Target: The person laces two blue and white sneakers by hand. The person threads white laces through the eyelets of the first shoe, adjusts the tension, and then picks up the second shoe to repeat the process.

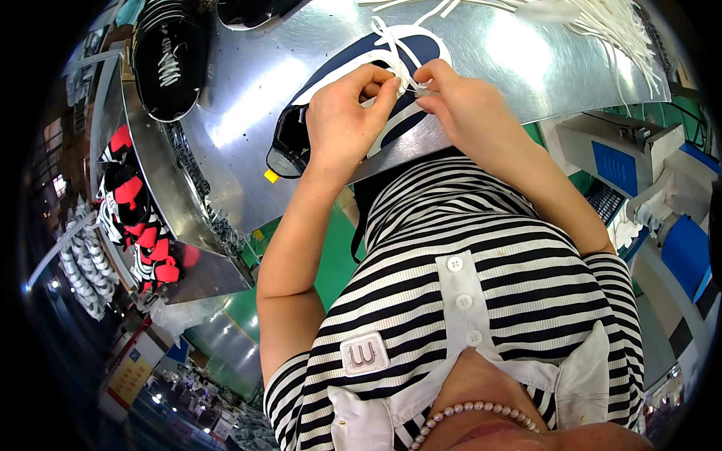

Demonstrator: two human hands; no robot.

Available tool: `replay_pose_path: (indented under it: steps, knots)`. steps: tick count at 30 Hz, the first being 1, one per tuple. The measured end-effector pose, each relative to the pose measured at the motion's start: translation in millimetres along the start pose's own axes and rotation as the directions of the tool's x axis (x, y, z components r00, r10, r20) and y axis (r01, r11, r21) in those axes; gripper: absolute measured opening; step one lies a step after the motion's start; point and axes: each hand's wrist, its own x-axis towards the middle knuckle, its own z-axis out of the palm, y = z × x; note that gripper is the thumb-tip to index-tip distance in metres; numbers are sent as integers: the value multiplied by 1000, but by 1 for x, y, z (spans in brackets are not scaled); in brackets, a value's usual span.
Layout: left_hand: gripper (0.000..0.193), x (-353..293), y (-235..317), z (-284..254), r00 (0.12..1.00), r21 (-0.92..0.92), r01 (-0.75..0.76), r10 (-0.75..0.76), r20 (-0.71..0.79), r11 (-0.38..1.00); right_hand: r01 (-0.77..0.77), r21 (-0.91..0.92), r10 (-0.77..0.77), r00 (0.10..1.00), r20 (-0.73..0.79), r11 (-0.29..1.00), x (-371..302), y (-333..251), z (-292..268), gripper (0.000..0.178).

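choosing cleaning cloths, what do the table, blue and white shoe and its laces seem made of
Table: likely metal, smooth and shiny, given its bright glare. Blue and white shoe: matte-looking in the blue, perhaps fabric or suede, showing little shine. White laces: probably woven textile, dull finish, bending in loose curves.

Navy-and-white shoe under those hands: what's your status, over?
Left hand pinching white lace; right hand close beside, grip unclear. Navy-and-white shoe on metal table, toe pointing away, rightward. Black shoe off left, clear of both hands.
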Motion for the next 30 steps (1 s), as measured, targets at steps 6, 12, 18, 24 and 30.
replay_pose_path:
  steps: [6, 12, 18, 24, 30]
  knots:
    - [18, -1, -5, 4, 1000, -43, 1, -2, -31, 999, -81, 153, 67, 993, 92, 985, -6, 0, -18, 18]
    - [18, 0, -8, 2, 999, -48, 28, -29, -17, 998, -68, 204, 53, 996, 78, 977, -1, 7, -9, 18]
    - [31, 1, -12, -4, 967, -277, -136, 188, 170, 951, -158, 102, 146, 983, 115, 982, 0, 6, -18, 20]
    - [27, -2, -4, 10, 923, 50, -375, 368, 116, 926, -141, 3, 132, 935, 328, 990, 22, -4, -14, 20]
    - [27, -2, 7, -7, 893, 172, -426, 443, -75, 888, -156, 43, 141, 959, 247, 987, 4, 6, -72, 30]
